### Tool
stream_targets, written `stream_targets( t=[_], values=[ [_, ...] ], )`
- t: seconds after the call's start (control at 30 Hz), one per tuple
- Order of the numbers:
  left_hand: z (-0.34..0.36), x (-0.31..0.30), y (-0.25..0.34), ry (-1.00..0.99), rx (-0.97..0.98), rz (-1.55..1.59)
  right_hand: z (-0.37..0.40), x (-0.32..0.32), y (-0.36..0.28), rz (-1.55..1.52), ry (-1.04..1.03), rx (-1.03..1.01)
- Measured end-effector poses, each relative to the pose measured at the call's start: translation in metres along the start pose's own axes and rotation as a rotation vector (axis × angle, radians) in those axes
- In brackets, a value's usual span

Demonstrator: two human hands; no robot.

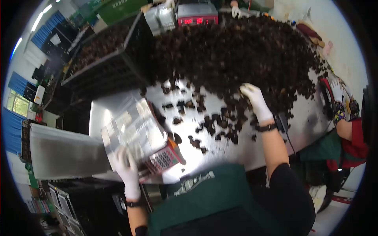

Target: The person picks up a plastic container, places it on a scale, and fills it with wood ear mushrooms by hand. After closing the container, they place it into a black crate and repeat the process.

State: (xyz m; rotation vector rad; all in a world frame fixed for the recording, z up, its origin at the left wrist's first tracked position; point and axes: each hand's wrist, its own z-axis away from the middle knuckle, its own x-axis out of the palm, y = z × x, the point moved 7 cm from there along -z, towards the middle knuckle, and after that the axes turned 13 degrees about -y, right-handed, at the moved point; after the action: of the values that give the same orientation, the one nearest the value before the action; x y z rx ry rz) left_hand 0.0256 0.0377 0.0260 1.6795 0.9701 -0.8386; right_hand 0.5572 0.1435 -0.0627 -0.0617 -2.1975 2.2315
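My left hand [126, 167], in a white glove, has its fingers bent over the lower edge of a clear plastic bag [143, 131] with pale labels. The bag lies over a red scale [163, 159] whose keypad shows. Also gloved in white, my right hand [255, 98] is at the near edge of a large heap of dark dried mushrooms [252, 51]. Its fingers are drawn together; what is between them, if anything, cannot be made out. Loose dried mushrooms [214, 124] are scattered on the metal table [189, 159] between my hands.
A black crate [114, 63] full of dark pieces stands at the left. Beside the left table edge is a grey-white bin [67, 153]. Another scale [197, 15] with red digits is at the back. A co-worker's gloved hand [337, 89] is at the right; another gloved hand [236, 12] is far back.
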Motion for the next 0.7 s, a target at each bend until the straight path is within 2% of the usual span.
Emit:
stream_targets(
  t=[0.03, 0.1, 0.17, 0.27, 0.37, 0.43, 0.47, 0.5, 0.53, 0.57, 0.6, 0.63, 0.7],
  values=[
    [-0.005, -0.001, 0.000, 0.031, -0.024, 0.040, 0.003, 0.030, -0.011, -0.327, -0.081, 0.185],
    [-0.009, 0.006, -0.001, 0.027, -0.025, -0.034, -0.006, 0.079, -0.019, -0.666, -0.242, 0.167],
    [-0.006, 0.022, -0.016, 0.017, -0.037, 0.061, -0.011, 0.114, -0.009, -0.751, -0.159, 0.281],
    [-0.001, 0.025, -0.015, 0.023, -0.062, 0.073, -0.022, 0.179, -0.015, -0.909, -0.406, 0.328],
    [0.000, 0.023, -0.011, 0.035, -0.062, 0.085, -0.023, 0.235, -0.037, -0.756, -0.521, 0.338],
    [0.000, 0.020, -0.008, 0.058, -0.070, 0.098, -0.018, 0.275, -0.073, -0.477, -0.736, 0.297],
    [0.000, 0.018, -0.007, 0.057, -0.077, 0.070, -0.019, 0.298, -0.084, -0.409, -0.724, 0.253],
    [0.000, 0.020, -0.005, 0.045, -0.066, 0.055, -0.021, 0.319, -0.085, -0.273, -0.767, 0.159],
    [0.001, 0.024, -0.010, 0.046, -0.091, 0.155, -0.024, 0.338, -0.086, -0.173, -0.760, -0.048],
    [0.003, 0.029, -0.014, 0.045, -0.110, 0.278, -0.014, 0.344, -0.113, -0.015, -0.802, -0.144],
    [0.003, 0.026, -0.011, 0.007, -0.114, 0.146, -0.016, 0.369, -0.104, 0.165, -0.757, -0.508],
    [0.002, 0.025, -0.009, 0.023, -0.091, 0.097, 0.000, 0.371, -0.117, 0.300, -0.836, -0.493],
    [0.002, 0.028, -0.013, 0.014, -0.108, 0.080, 0.017, 0.409, -0.092, 0.778, -0.891, -0.654]
  ],
)
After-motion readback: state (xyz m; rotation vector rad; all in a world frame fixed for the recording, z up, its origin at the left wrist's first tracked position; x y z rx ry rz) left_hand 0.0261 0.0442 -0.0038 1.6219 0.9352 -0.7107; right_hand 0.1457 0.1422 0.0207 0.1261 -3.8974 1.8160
